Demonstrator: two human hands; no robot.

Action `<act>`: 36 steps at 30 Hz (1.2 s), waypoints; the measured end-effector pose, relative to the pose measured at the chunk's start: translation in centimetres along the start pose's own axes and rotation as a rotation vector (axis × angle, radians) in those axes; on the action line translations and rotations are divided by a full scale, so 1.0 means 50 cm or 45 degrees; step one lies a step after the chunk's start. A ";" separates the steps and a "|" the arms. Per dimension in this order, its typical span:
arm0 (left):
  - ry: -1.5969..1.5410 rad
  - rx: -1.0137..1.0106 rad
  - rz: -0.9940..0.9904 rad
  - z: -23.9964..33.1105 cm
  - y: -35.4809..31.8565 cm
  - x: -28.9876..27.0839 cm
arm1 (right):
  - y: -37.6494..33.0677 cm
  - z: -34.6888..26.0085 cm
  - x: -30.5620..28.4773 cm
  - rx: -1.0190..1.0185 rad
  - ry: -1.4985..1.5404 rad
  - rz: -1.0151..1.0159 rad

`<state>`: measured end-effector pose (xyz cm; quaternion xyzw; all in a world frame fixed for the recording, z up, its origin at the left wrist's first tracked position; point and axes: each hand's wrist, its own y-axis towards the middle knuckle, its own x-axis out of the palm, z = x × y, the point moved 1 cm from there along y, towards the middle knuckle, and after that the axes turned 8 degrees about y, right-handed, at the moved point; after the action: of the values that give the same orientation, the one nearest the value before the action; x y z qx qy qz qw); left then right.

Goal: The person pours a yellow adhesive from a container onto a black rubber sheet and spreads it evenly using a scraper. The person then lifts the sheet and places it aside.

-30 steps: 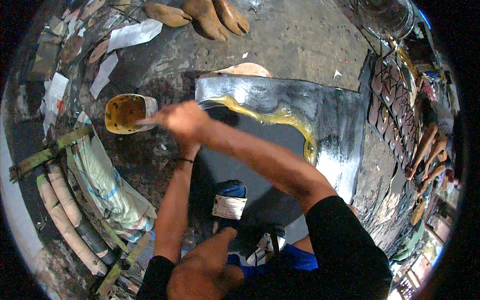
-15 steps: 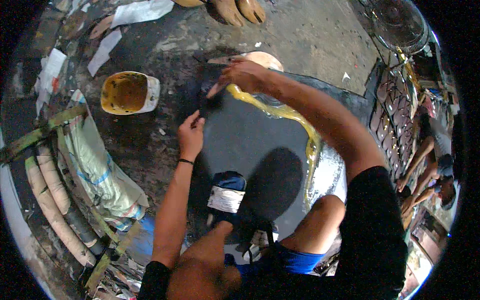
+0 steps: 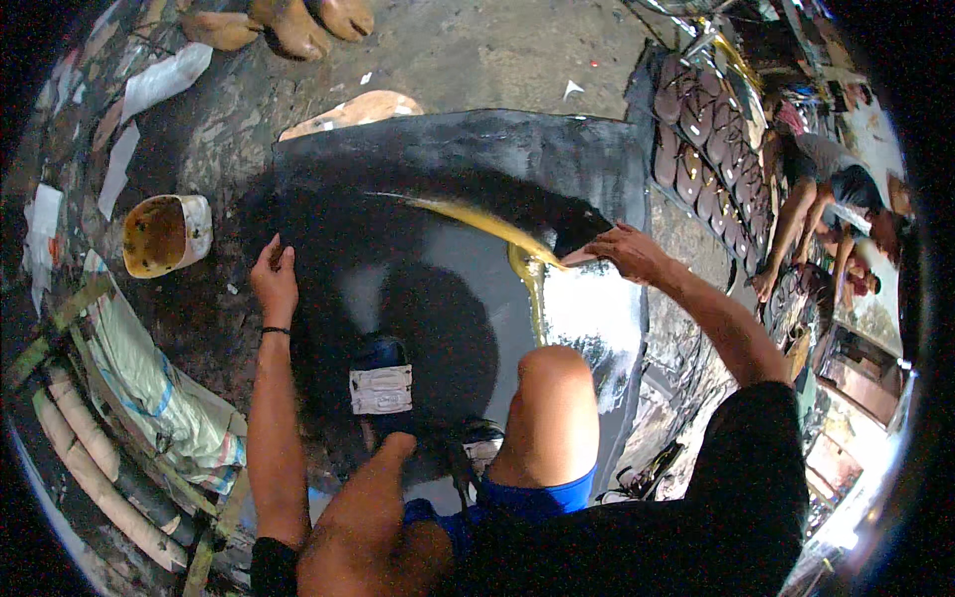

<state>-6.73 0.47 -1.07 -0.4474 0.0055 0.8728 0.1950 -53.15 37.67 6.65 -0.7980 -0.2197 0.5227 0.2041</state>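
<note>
A large dark grey sheet (image 3: 328,249) lies on the ground in front of me. My right hand (image 3: 625,254) grips a flat scraper (image 3: 582,257), its edge on the sheet at the right. From the scraper a band of yellow glue-like paste (image 3: 487,221) curves back to the left. A second strand of yellow paste (image 3: 535,298) runs down toward my knee. Behind the band the surface is dark and wet-looking. My left hand (image 3: 274,279) is at the sheet's left edge, thumb and forefinger slightly apart, with nothing visible between them.
A yellow-stained tub (image 3: 167,236) stands at left. My strapped foot (image 3: 381,388) rests on the sheet. Foot-shaped forms (image 3: 293,28) lie beyond, brown sandals (image 3: 701,139) at right near another person (image 3: 841,179). A woven sack (image 3: 149,368) and rolls (image 3: 99,463) are at lower left.
My right hand has swept the scraper from the sheet's far left across to its right side, drawing the yellow paste along. My left hand stays by the left edge; the view has shifted right.
</note>
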 end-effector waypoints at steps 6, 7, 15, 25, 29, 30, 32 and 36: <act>-0.137 -0.143 -0.201 -0.046 -0.091 0.006 | -0.121 -0.177 0.223 0.361 0.239 0.846; -0.108 -0.167 -0.214 -0.044 -0.116 -0.002 | -0.173 -0.228 0.284 0.356 0.191 0.680; -0.102 -0.105 -0.172 -0.077 -0.249 -0.037 | -0.082 -0.159 0.129 1.156 0.567 0.996; -0.321 -0.199 -0.116 -0.098 -0.275 -0.026 | 0.386 -0.334 -0.015 0.810 0.660 0.940; -0.467 -0.305 -0.163 -0.090 -0.283 -0.032 | 0.513 -0.408 -0.088 0.687 0.628 0.811; -0.460 -0.318 -0.155 -0.090 -0.287 -0.039 | 0.544 -0.433 -0.105 0.637 0.616 0.775; -0.473 -0.310 -0.163 -0.080 -0.285 -0.037 | 0.604 -0.442 -0.132 0.527 0.514 0.723; -0.486 -0.226 -0.137 -0.068 -0.283 -0.038 | 0.709 -0.505 -0.195 0.248 0.165 0.618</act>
<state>1.80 12.26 0.71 -0.2892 -0.1323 0.9271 0.1985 -28.42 0.67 3.56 -0.8358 0.0429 0.5228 0.1623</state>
